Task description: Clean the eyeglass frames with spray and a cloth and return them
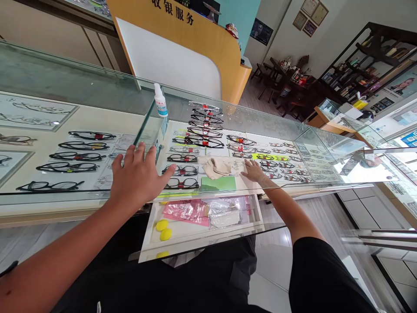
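My left hand (138, 171) rests with spread fingers on the glass top of the display case, above rows of eyeglasses (67, 167). My right hand (253, 171) lies on the glass farther right, fingers stretched out, beside a pair of thin-rimmed glasses (238, 164). Neither hand holds anything. Between them a crumpled beige cloth (216, 168) lies near a green sheet (218, 183). A white spray bottle (160, 101) stands upright on the glass beyond my left hand. A column of dark-framed glasses (206, 129) with red tags runs toward the far edge.
Below the case's front edge an open drawer (150, 237) holds pink and clear plastic packets (185, 211) and yellow round cases (165, 234). A wooden counter (224, 52) stands behind the display case. Dark shelves (368, 61) are at the back right.
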The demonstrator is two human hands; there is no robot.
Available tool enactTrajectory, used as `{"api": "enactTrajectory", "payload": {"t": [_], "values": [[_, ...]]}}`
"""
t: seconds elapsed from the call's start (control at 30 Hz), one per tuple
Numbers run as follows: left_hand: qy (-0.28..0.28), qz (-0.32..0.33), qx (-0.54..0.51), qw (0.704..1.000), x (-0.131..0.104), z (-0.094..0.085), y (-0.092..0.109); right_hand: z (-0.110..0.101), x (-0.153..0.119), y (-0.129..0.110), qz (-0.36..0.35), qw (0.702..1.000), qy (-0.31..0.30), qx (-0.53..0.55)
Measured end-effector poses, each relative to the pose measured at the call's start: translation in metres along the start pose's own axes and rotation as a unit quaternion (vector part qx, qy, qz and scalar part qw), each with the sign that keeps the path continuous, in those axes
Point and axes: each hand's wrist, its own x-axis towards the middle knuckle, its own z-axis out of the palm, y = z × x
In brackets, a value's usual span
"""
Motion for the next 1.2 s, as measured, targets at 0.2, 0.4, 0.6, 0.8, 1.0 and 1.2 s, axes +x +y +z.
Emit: {"api": "enactTrajectory", "payload": {"t": [0.2, 0.4, 0.6, 0.8, 1.0, 1.2], "values": [[-0.010, 0.001, 0.007, 1.000, 0.000, -0.001, 0.000, -0.003, -0.002, 0.005, -0.002, 1.000, -0.005, 0.004], [-0.002, -0.005, -0.012, 1.000, 0.000, 0.000, -0.001, -0.003, 0.000, 0.004, 0.001, 1.000, -0.007, 0.009], [-0.009, -0.006, 0.005, 1.000, 0.000, 0.000, 0.000, -0.005, -0.001, 0.001, 0.001, 1.000, 0.002, 0.011], [-0.014, -0.013, 0.011, 1.000, 0.000, -0.002, 0.002, -0.010, -0.002, -0.001, 0.004, 1.000, 0.010, 0.016], [-0.013, -0.010, 0.002, 1.000, 0.000, -0.002, 0.001, -0.020, -0.009, -0.009, 0.013, 1.000, 0.017, 0.020], [0.002, 0.005, 0.011, 1.000, 0.001, 0.003, -0.003, -0.049, -0.021, -0.030, 0.020, 0.999, 0.022, 0.020]]}}
